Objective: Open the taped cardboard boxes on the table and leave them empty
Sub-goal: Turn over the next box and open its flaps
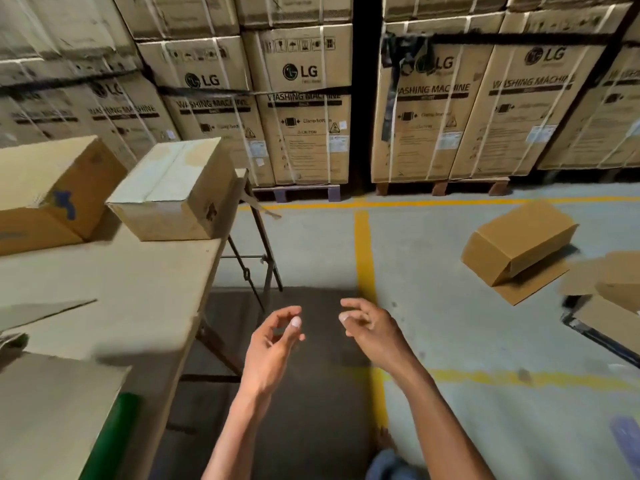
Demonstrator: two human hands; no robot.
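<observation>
Both the left hand (273, 336) and right hand (369, 329) hover over the floor with loosely curled, empty fingers, while two closed cardboard boxes (173, 192) rest on the worktop (138, 289) at left.

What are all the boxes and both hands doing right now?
Near box on table: taped shut, upright.
Far box on table: closed, blue mark on side.
Box on floor: tipped over, flap open.
Left hand: empty, fingers loosely curled.
Right hand: empty, fingers loosely curled.

Stacked washing-machine cartons (304, 109) behind
</observation>
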